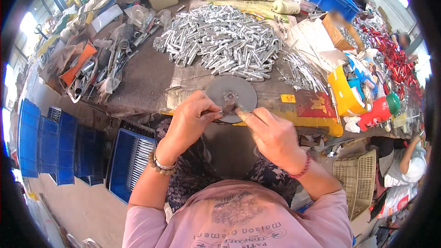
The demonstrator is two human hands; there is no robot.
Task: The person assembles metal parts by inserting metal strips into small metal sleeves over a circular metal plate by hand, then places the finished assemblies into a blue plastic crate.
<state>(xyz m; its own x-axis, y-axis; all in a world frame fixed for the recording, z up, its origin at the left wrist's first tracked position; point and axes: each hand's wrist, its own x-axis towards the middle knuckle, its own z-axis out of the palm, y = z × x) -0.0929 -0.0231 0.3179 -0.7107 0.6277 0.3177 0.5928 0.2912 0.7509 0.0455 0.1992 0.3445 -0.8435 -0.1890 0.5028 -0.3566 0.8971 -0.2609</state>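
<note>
Both my hands meet over the near part of a round grey disc point(245, 97) with a small raised hub in its middle, at the table's front edge. My left hand point(193, 117) pinches thumb and fingertips together at the disc; what lies between them is too small to make out. The fingers of my right hand point(274, 131) are curled round a short dark brown tool point(233, 106), blurred, whose end is close to my left fingertips. Just beyond the disc spreads a big heap of short silver metal tubes point(220, 39). Thin silver rods point(303, 71) lie to its right.
Blue crates point(59, 147) stand at the left, and another blue crate point(120, 174) holds silver rods. Bagged metal parts point(98, 66) clutter the table's left. A yellow box point(344, 93) and red bottle point(374, 115) lie at right. Other people point(406, 165) work at the right.
</note>
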